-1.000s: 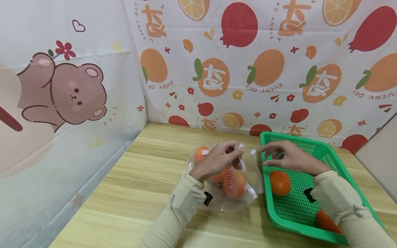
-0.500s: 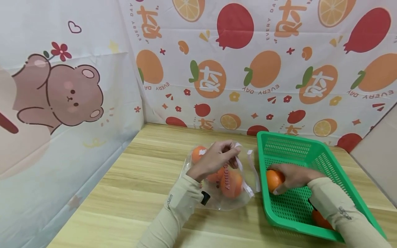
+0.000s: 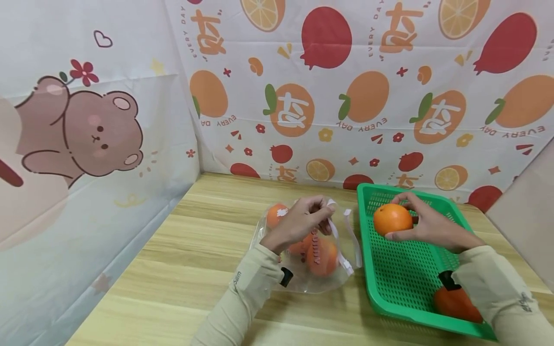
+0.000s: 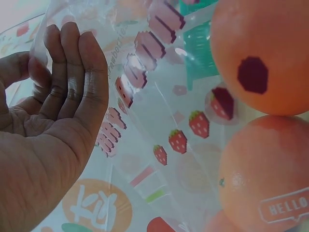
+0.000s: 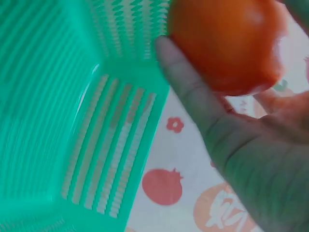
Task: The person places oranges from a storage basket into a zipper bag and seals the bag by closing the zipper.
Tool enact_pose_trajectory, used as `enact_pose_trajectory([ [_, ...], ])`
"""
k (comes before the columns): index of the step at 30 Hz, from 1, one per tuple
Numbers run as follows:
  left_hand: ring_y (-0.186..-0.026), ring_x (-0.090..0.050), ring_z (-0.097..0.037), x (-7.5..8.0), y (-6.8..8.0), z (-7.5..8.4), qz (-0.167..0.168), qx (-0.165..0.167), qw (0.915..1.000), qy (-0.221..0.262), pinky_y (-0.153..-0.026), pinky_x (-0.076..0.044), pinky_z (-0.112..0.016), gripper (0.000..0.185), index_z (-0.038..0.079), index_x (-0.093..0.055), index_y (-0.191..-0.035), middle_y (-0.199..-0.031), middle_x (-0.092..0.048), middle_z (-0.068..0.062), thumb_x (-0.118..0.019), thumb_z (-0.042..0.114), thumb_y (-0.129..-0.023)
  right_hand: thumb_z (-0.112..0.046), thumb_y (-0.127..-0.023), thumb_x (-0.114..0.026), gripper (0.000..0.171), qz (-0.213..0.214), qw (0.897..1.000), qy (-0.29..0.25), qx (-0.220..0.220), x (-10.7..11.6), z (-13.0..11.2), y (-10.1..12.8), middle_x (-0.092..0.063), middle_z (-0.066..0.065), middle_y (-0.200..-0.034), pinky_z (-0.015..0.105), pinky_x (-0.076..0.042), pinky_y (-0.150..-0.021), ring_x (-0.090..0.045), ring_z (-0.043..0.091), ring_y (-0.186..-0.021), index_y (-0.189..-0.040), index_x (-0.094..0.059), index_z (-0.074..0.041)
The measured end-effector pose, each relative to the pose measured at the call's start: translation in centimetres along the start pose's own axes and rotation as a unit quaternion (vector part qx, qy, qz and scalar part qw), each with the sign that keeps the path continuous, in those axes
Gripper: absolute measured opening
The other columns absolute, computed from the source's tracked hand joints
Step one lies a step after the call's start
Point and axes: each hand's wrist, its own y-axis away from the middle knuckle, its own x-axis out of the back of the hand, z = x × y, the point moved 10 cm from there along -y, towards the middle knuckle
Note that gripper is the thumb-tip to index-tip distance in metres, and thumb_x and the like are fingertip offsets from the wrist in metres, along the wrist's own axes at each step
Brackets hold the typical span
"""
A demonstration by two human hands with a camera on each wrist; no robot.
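Fruit of this sort looks firm, smooth and moderately heavy, so the orange (image 3: 392, 218) in the right hand (image 3: 426, 226) is best cupped round its widest part, as now: fingers curl over the far side and the thumb sits under the near side, holding it above the far end of the green basket (image 3: 404, 315). The left hand (image 3: 300, 225) pinches the rim of the clear bag (image 3: 303, 283), a thin, floppy, slippery film that likely sags shut unless held taut; three oranges already lie inside on the desk (image 3: 173, 269). Bag mouth and basket wall stand just beside each other, so the path across is short, though the basket's raised edge must be cleared. Another orange (image 3: 456, 302) sits in the basket's near corner. Patterned cloth (image 3: 372, 96) closes in behind and to the left.
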Motion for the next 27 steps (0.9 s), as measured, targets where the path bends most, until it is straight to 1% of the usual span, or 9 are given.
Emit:
enact_pose_trajectory([
  [2, -0.072, -0.067, -0.017, 0.0, 0.0, 0.0, 0.000, 0.000, 1.0000, 0.000, -0.073, -0.060, -0.033, 0.026, 0.001, -0.052, -0.085, -0.078, -0.064, -0.008, -0.054, 0.016, -0.107, -0.021, -0.086, -0.082, 0.066, 0.002, 1.000, -0.029, 0.004, 0.1, -0.6, 0.1, -0.056, 0.019, -0.124, 0.043, -0.055, -0.076, -0.059, 0.034, -0.100, -0.135, -0.038, -0.011],
  [6, -0.072, -0.067, -0.017, 0.1, 0.0, -0.1, 0.001, -0.001, 1.0000, -0.001, -0.073, -0.060, -0.033, 0.026, 0.001, -0.051, -0.085, -0.079, -0.064, -0.008, -0.054, 0.016, -0.107, -0.011, -0.091, -0.076, 0.057, -0.033, 0.994, -0.094, 0.036, -0.8, -1.9, 0.0, -0.061, 0.017, -0.127, 0.045, -0.056, -0.080, -0.062, 0.035, -0.104, -0.137, -0.042, -0.010],
  [10, -0.072, -0.066, -0.017, 0.0, 0.0, -0.1, 0.000, 0.001, 1.0000, -0.004, -0.074, -0.060, -0.033, 0.026, 0.001, -0.051, -0.086, -0.079, -0.064, -0.008, -0.053, 0.016, -0.107, -0.006, -0.092, -0.073, 0.058, -0.078, 0.984, -0.148, 0.055, -2.5, -3.1, -0.5, -0.056, 0.019, -0.135, 0.046, -0.058, -0.084, -0.065, 0.037, -0.105, -0.141, -0.043, -0.010],
  [13, -0.073, -0.066, -0.016, -0.1, 0.0, -0.2, -0.001, 0.003, 1.0000, -0.005, -0.075, -0.060, -0.033, 0.026, 0.002, -0.052, -0.087, -0.079, -0.064, -0.008, -0.054, 0.018, -0.107, -0.008, -0.092, -0.072, 0.060, -0.115, 0.977, -0.173, 0.055, -4.2, -3.9, -0.7, -0.051, 0.020, -0.140, 0.047, -0.057, -0.087, -0.063, 0.039, -0.109, -0.145, -0.044, -0.010],
  [15, -0.073, -0.066, -0.016, -0.2, 0.0, -0.2, -0.003, 0.003, 1.0000, -0.007, -0.076, -0.060, -0.033, 0.027, 0.002, -0.052, -0.087, -0.079, -0.064, -0.009, -0.054, 0.020, -0.107, -0.010, -0.093, -0.071, 0.059, -0.132, 0.974, -0.176, 0.055, -5.2, -4.3, -0.9, -0.051, 0.020, -0.141, 0.047, -0.057, -0.089, -0.062, 0.039, -0.113, -0.146, -0.044, -0.009],
  [17, -0.073, -0.065, -0.016, -0.2, 0.1, -0.1, -0.003, 0.002, 0.9999, -0.010, -0.075, -0.059, -0.033, 0.028, 0.002, -0.052, -0.087, -0.079, -0.064, -0.009, -0.053, 0.021, -0.107, -0.013, -0.093, -0.072, 0.060, -0.141, 0.974, -0.170, 0.048, -6.0, -4.4, -1.2, -0.051, 0.018, -0.142, 0.046, -0.056, -0.090, -0.059, 0.038, -0.116, -0.146, -0.045, -0.009],
  [23, -0.071, -0.064, -0.016, -0.3, 0.2, 0.1, -0.003, -0.002, 0.9998, -0.017, -0.073, -0.059, -0.032, 0.027, 0.002, -0.052, -0.088, -0.079, -0.063, -0.007, -0.052, 0.021, -0.108, -0.018, -0.092, -0.075, 0.063, -0.132, 0.981, -0.140, 0.035, -7.0, -4.2, -1.8, -0.052, 0.014, -0.143, 0.040, -0.055, -0.093, -0.053, 0.036, -0.124, -0.147, -0.046, -0.011],
  [27, -0.071, -0.063, -0.016, -0.4, 0.2, 0.2, -0.010, -0.007, 0.9998, -0.015, -0.072, -0.058, -0.030, 0.025, 0.002, -0.053, -0.089, -0.078, -0.061, -0.007, -0.051, 0.019, -0.108, -0.019, -0.092, -0.076, 0.065, -0.129, 0.983, -0.127, 0.037, -7.4, -4.5, -2.0, -0.053, 0.013, -0.142, 0.036, -0.055, -0.093, -0.053, 0.034, -0.125, -0.149, -0.045, -0.010],
])
